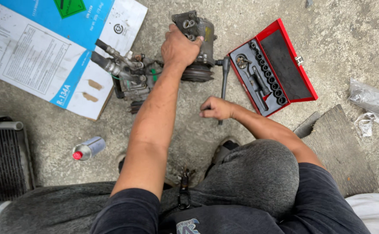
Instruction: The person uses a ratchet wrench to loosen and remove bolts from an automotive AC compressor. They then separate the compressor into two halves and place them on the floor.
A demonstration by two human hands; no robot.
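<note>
— Head view first: what's biggest down there?
— Concrete floor (345,30), then a flattened blue and white cardboard box (46,47) at upper left, and a red socket case (272,67) lying open at right.
— And the hands?
— Left hand (179,47) is clamped over a grimy compressor (196,43) standing on the floor between box and case. Right hand (215,108) is closed around the handle of a ratchet wrench (224,80) whose head meets the compressor's pulley.
— Anything smaller?
— A spray can (89,148) with a red cap, lying well left.
</note>
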